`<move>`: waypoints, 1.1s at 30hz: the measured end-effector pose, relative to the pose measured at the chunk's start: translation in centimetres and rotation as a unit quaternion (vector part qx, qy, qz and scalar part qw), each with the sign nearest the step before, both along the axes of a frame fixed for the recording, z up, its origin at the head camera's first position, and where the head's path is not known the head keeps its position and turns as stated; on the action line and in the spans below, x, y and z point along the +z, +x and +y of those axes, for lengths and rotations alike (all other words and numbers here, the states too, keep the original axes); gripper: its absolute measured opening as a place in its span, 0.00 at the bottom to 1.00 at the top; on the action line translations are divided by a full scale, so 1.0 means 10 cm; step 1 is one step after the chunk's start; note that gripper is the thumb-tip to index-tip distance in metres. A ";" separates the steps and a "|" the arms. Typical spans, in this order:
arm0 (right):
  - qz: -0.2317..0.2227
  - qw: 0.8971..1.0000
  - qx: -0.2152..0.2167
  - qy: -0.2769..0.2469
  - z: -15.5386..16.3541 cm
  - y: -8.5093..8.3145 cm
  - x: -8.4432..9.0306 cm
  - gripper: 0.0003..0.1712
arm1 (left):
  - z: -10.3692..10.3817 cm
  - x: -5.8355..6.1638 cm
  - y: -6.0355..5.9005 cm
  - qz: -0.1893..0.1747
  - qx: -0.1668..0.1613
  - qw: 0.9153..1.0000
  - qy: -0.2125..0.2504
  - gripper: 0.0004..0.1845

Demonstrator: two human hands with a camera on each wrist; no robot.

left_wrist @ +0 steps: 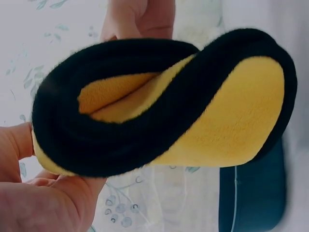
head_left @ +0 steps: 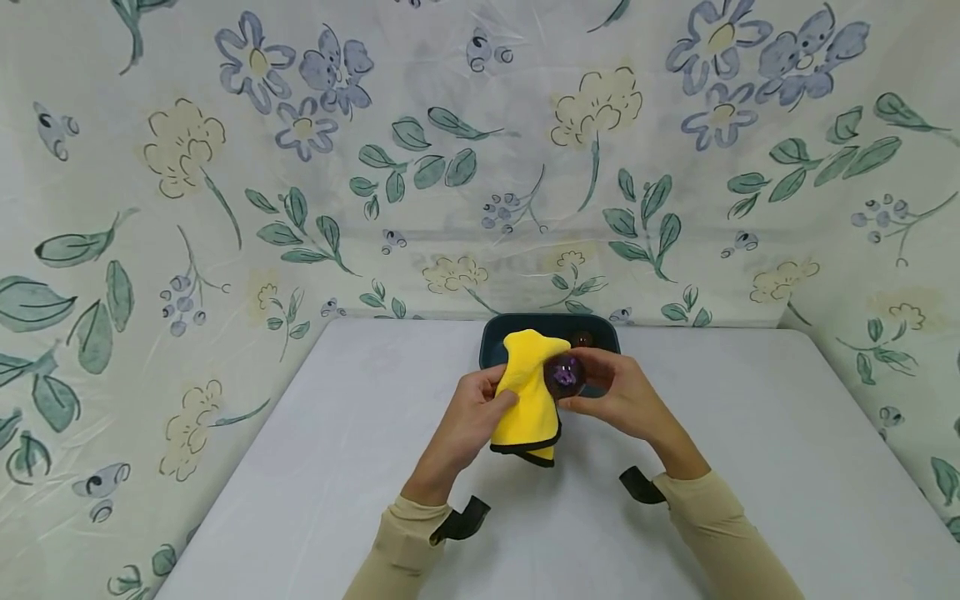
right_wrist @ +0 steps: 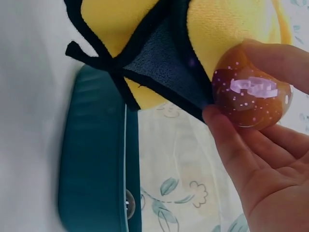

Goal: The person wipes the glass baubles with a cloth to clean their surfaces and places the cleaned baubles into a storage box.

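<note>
Pinched between the right hand (head_left: pixel 626 396)'s thumb and fingertips, the small shiny ball (head_left: pixel 565 375) looks hard, light and slippery, so hold its round sides, while the left hand (head_left: pixel 471 414) squeezes the soft yellow cloth (head_left: pixel 529 392) right beside it, touching the ball.

One yellow black-edged microfibre cloth (head_left: pixel 529 398), one glossy translucent purple-speckled ball (head_left: pixel 565 374), one dark teal plastic tray (head_left: pixel 495 333) at the table's far edge holding perhaps one more ball (head_left: pixel 582 338).
</note>
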State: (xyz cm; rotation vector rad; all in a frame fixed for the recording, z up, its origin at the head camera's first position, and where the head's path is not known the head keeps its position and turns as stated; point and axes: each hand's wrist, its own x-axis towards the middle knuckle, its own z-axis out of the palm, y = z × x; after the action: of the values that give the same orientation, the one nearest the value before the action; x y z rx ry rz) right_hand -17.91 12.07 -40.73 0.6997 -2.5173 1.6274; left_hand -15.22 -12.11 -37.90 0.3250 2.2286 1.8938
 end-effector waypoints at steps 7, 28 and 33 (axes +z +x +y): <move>-0.006 1.000 0.015 0.021 0.02 -0.01 0.01 0.40 | 0.02 -0.01 -0.01 0.001 0.017 1.000 0.008 0.23; -0.013 0.996 0.087 0.006 0.04 0.08 0.10 0.37 | 0.02 -0.02 -0.01 0.012 0.012 1.000 -0.003 0.22; -0.012 0.995 0.093 -0.022 0.03 0.09 0.10 0.37 | 0.01 -0.02 -0.02 0.013 0.006 1.000 0.000 0.21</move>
State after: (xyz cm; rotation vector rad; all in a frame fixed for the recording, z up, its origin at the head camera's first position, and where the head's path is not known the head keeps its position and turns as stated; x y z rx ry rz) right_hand -17.06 12.32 -39.71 0.9405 -2.4885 1.7519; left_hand -15.41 -11.97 -38.08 0.3387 2.2527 1.9060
